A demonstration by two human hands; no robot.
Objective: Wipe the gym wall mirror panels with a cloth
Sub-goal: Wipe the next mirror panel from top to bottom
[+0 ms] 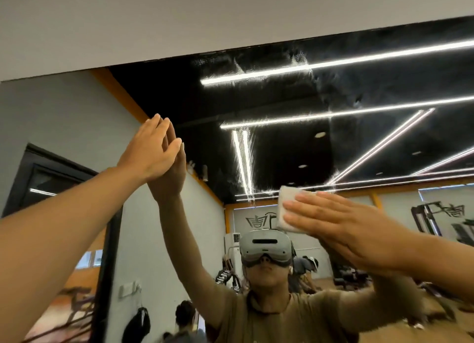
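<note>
Your right hand (341, 222): straight fingers together, pressing the folded white cloth (287, 209) on the large glass wall mirror (282, 150) | left hand (151, 147): flat, fingers together | risk: bare palm may smear glass.

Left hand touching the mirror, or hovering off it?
Touching. In the head view the left hand lies flat with straight fingers, and its fingertips meet their own reflection on the mirror with no gap between them.

Bare mirror (295, 147) between the hands, wall edge (230, 50) bounding it above, seemingly flush.
</note>
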